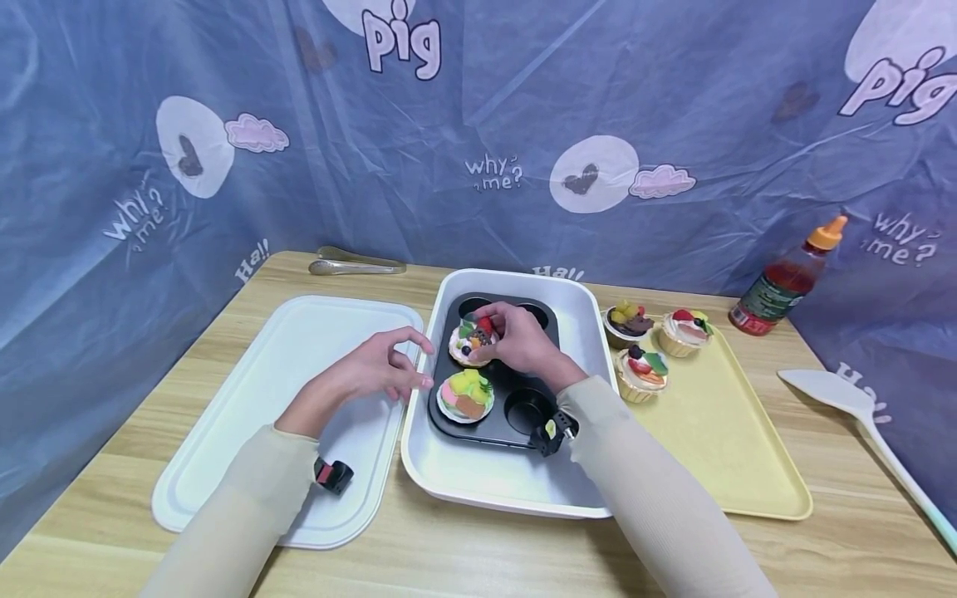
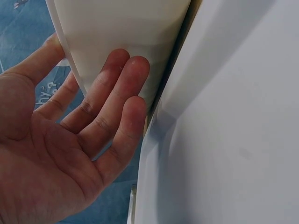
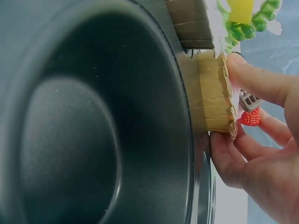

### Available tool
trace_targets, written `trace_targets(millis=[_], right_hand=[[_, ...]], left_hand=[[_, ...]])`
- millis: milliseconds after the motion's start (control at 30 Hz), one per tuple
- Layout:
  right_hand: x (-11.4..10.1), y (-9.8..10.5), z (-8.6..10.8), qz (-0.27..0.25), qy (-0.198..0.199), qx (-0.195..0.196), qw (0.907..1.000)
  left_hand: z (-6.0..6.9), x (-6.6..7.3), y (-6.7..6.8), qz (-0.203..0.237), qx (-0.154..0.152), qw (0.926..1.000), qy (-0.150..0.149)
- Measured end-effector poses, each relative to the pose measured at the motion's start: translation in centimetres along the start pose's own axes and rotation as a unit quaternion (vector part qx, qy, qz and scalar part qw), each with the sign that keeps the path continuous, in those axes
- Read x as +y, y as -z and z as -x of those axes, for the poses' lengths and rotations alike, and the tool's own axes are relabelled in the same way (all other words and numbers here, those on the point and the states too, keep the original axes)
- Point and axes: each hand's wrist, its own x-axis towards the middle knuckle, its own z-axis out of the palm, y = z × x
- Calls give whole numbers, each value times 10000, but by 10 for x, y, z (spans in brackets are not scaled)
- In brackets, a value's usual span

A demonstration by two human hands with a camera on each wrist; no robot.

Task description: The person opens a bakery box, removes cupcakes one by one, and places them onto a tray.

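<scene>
A black muffin tin (image 1: 504, 384) lies inside a deep white tray (image 1: 508, 490). My right hand (image 1: 523, 339) pinches a cupcake (image 3: 216, 98) topped with fruit at the tin's left column, thumb on one side and fingertips on the other. Nearer to me, a second cupcake (image 1: 465, 397) with yellow and pink topping sits in a cup of the tin. My left hand (image 1: 380, 364) is at the tray's left wall, its fingers loosely bent and holding nothing. In the left wrist view, the fingers (image 2: 133, 77) are beside that wall; whether they touch it I cannot tell.
A flat white tray (image 1: 299, 365) lies to the left, with tongs (image 1: 355, 266) behind it. On the right, a yellow tray (image 1: 718, 432) bears several cupcakes (image 1: 641, 374). Further right are a red sauce bottle (image 1: 781, 286) and a white spatula (image 1: 837, 392).
</scene>
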Motion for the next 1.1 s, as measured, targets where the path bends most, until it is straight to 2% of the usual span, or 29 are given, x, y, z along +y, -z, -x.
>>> trace_targets(millis=[1100], right_hand=[[-2,-2,2,-185,-50,172,9997]], left_hand=[[0,0,0,-73,-18,9999,-153]])
